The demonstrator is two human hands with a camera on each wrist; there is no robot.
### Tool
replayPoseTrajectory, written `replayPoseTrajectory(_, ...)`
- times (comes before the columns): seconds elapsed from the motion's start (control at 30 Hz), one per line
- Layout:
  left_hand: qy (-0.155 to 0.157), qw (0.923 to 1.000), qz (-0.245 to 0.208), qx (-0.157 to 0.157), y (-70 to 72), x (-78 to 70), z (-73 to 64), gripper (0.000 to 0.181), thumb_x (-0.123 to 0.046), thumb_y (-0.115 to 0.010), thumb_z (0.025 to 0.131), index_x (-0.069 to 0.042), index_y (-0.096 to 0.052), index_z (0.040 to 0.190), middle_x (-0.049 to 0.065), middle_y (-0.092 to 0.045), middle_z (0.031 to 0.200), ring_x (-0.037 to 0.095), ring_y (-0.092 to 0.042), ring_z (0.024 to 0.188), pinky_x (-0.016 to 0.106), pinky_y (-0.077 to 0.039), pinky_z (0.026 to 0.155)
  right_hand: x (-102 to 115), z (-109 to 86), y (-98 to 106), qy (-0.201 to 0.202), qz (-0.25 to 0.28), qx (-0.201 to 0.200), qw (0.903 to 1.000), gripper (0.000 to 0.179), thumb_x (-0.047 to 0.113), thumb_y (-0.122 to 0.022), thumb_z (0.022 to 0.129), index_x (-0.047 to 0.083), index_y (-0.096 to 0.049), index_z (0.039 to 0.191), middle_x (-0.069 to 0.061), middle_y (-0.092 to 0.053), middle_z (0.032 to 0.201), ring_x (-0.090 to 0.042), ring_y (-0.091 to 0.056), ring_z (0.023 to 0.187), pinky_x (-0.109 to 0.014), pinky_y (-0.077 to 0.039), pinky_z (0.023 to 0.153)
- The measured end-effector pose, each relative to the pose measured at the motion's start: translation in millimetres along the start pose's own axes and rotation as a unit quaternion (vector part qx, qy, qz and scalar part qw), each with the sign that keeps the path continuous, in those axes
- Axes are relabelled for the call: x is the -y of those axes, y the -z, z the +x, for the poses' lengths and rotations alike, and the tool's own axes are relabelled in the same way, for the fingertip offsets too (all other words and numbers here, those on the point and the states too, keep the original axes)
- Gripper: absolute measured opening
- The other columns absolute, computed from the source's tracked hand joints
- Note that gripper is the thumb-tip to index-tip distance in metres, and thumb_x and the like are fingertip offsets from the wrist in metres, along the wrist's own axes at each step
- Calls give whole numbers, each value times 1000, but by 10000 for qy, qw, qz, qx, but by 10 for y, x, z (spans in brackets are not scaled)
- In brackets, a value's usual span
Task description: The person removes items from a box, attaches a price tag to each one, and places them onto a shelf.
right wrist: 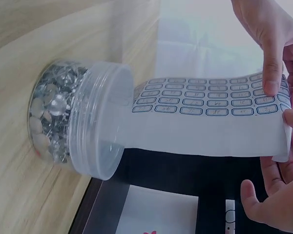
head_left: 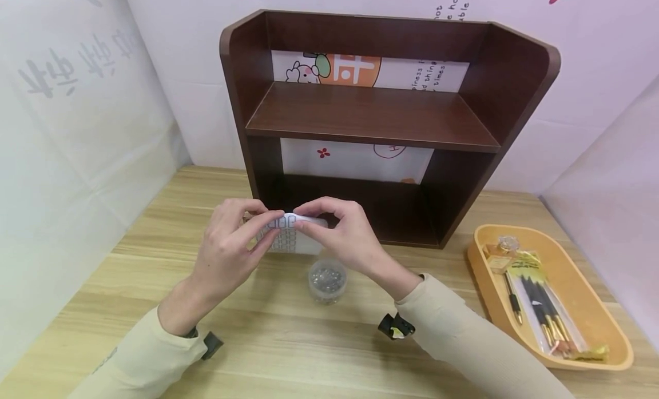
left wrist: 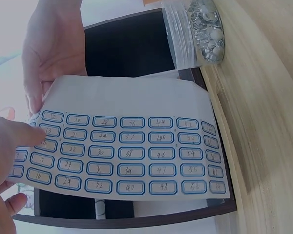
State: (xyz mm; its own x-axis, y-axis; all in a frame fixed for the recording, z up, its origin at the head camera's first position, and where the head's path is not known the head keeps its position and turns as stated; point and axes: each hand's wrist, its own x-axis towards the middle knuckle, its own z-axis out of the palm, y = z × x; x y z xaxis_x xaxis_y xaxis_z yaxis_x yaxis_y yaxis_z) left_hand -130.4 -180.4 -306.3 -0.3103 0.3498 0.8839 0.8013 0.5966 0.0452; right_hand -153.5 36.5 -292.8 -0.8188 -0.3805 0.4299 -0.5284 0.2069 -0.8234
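Here, just left of centre frame, your left hand (head_left: pixel 226 242) and right hand (head_left: pixel 347 234) both pinch the numbered label sheet (left wrist: pixel 129 146) (two grips, presumably to steady its bent edge).

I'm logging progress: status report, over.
Left hand and right hand pinching numbered label sheet. Clear jar close by on desk, touching neither hand. Over.

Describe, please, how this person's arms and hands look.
The left sleeve and right sleeve are long and pale beige. The left hand and right hand are bare. A black device shows on the left; a second black device, with a yellow-green patch, on the right.
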Motion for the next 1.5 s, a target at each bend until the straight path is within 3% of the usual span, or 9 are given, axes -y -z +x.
replayPoseTrajectory(0.17,-87,9999,62,77,14,11,-4,37,4,-87,70,1,-76,105,13,-62,98,31,-56,87,42,-42,71,-39,-10,-13,575,-281,-162,9978,19,12,-81,87,11,-78,106,6,-75,99,-10,-66,88,-32,-57,74)
replayPoseTrajectory(0.3,-17,9997,105,213,28,21,-5,36,1,-86,72,1,-76,106,12,-62,97,30,-56,87,42,-42,72,-75,-1,-24,1241,-783,-349,9886,21,11,-82,85,9,-79,106,5,-76,97,-9,-63,82,-33,-53,70)
replayPoseTrajectory(0.47,161,9987,176,453,42,27,0,33,-4,-85,76,0,-76,107,12,-62,98,30,-56,89,41,-42,73,-104,18,-25,1721,-1112,-484,9776,21,7,-82,85,6,-78,105,1,-77,95,-5,-65,76,-37,-47,97)
replayPoseTrajectory(0.53,200,9984,194,499,42,31,4,32,-5,-85,76,0,-76,107,12,-62,98,30,-55,89,40,-41,73,-110,24,-25,1809,-1154,-511,9754,21,6,-81,85,5,-78,105,0,-77,96,-4,-67,77,-39,-41,107)
replayPoseTrajectory(0.73,137,9983,232,523,29,47,17,31,-6,-86,77,-1,-76,105,12,-62,98,31,-55,88,40,-40,72,-121,50,-35,1923,-1128,-619,9728,20,4,-81,84,5,-78,104,-2,-76,104,-8,-71,94,-39,-42,106)
replayPoseTrajectory(1.0,192,9974,317,614,-3,51,1,32,-6,-86,75,0,-76,105,12,-62,97,31,-55,89,43,-41,74,-129,60,-69,2045,-938,-707,9718,12,2,-80,84,4,-78,96,-3,-74,102,-12,-66,99,-31,-52,85)
replayPoseTrajectory(1.13,171,9970,419,622,-6,58,4,30,-8,-86,77,-1,-77,105,12,-62,97,31,-55,88,44,-39,76,-149,65,-76,2221,-856,-681,9689,12,0,-79,85,2,-76,96,-3,-71,100,-13,-65,96,-34,-56,77)
replayPoseTrajectory(1.5,403,9967,408,567,10,56,-11,33,-7,-88,74,-1,-77,104,13,-63,96,31,-56,87,47,-39,77,-193,54,-63,2519,-1312,-606,9569,12,-1,-78,86,4,-73,96,-9,-66,107,-20,-61,101,-31,-51,80)
